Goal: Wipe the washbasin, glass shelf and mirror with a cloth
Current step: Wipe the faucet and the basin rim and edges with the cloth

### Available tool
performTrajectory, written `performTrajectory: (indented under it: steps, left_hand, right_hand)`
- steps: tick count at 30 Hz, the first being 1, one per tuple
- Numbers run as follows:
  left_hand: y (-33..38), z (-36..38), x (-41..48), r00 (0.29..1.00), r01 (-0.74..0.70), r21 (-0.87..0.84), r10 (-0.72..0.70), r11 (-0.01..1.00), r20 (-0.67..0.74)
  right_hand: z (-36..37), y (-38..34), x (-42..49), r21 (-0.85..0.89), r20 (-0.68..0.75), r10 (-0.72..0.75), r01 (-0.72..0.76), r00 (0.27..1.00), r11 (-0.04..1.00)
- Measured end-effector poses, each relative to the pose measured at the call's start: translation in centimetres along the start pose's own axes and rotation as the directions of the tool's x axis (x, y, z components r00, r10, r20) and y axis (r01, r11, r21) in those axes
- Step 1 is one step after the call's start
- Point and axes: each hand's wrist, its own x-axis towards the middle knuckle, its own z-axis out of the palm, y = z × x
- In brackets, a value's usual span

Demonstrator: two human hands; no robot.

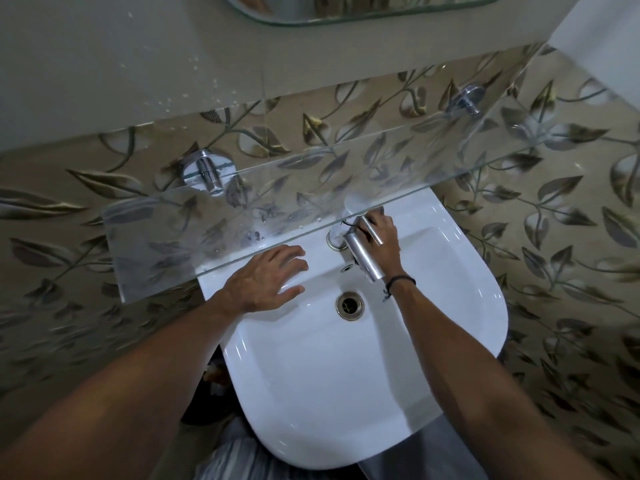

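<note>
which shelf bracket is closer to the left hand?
The chrome bracket at the glass shelf's left end, up and left of the left hand; the other bracket sits far right, toward the corner.

Both forearms bare, no sleeves; thin dark cord bracelet [401, 281] on right wrist, loose ends dangling.

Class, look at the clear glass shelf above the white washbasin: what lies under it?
Under the clear glass shelf sit the white washbasin's back rim and the chrome tap's base. The right hand reaches there; its fingertips are hidden.
</note>
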Motion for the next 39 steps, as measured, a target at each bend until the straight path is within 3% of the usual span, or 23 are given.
performTrajectory:
  steps: [2,5,8,13,17,20,24,26,27,28,30,32,33,35,37,39]
  left_hand:
    - [0.0,0.0,0.1,1.0,0.0,-0.004,0.0,1.0,-0.006]
    - [0.0,0.0,0.1,1.0,0.002,-0.012,-0.002,1.0,-0.021]
    - [0.1,0.1,0.1,0.999,0.002,-0.01,-0.003,1.0,-0.05]
    - [0.3,-0.2,0.0,0.998,0.001,-0.001,-0.002,1.0,-0.068]
    - [0.5,-0.4,0.2,0.997,-0.003,-0.01,0.002,1.0,-0.077]
    - [0.6,-0.5,0.2,0.996,0.001,-0.021,-0.003,1.0,-0.087]
    - [0.6,-0.7,0.3,0.996,-0.006,-0.031,0.004,1.0,-0.092]
    - [0.6,-0.7,0.2,0.996,-0.01,-0.027,0.008,1.0,-0.086]
    - [0.6,-0.6,0.1,0.996,-0.011,-0.028,0.009,1.0,-0.088]
    - [0.5,-0.5,0.0,0.996,-0.012,-0.03,0.009,0.999,-0.088]
    - [0.4,-0.4,0.0,0.997,-0.011,-0.037,0.008,0.999,-0.074]
    - [0.2,-0.3,0.1,0.998,-0.008,-0.045,0.005,0.999,-0.06]
    - [0.2,-0.2,0.2,0.999,-0.007,-0.051,0.004,0.999,-0.052]
    - [0.2,-0.1,0.1,0.999,0.012,-0.064,-0.014,0.998,-0.037]
    - [0.1,0.0,0.1,0.999,0.014,-0.075,-0.017,0.997,-0.036]
    - [0.0,0.1,0.1,0.999,0.011,-0.083,-0.014,0.996,-0.033]
  right_hand:
    - [1.3,1.1,-1.6,0.094,-0.054,0.2,-0.194,0.978,0.976]
    - [3.8,1.1,-4.2,0.155,-0.102,0.222,-0.205,0.97,0.966]
    - [5.4,-1.3,-6.5,0.293,-0.148,0.397,-0.343,0.906,0.892]
    - [8.2,-2.4,-7.9,0.092,-0.038,0.536,-0.531,0.843,0.842]
    - [8.7,-4.9,-9.1,-0.145,-0.26,0.407,-0.452,0.876,0.88]
    - [8.3,-3.0,-9.2,-0.194,-0.235,0.35,-0.396,0.907,0.897]
    - [4.5,-1.3,-6.3,-0.049,-0.31,0.186,-0.211,0.932,0.976]
    - [3.5,-1.3,-4.4,-0.255,-0.246,0.11,-0.173,0.963,0.951]
    - [3.8,-0.8,-3.7,-0.331,-0.213,0.146,-0.212,0.966,0.919]
    - [4.2,-0.8,-3.5,-0.29,-0.212,0.206,-0.263,0.955,0.92]
    - [5.9,-1.1,-4.8,0.042,-0.239,0.366,-0.367,0.9,0.929]
    - [6.8,-2.9,-6.5,0.344,-0.223,0.514,-0.426,0.828,0.836]
    - [6.6,-3.4,-7.1,0.407,-0.209,0.555,-0.444,0.806,0.798]
    - [5.1,-2.9,-6.9,0.366,-0.205,0.498,-0.406,0.843,0.838]
    - [3.1,-0.7,-5.4,0.108,-0.178,0.228,-0.211,0.957,0.971]
    - [1.3,0.8,-3.0,-0.132,-0.107,0.007,-0.021,0.994,0.991]
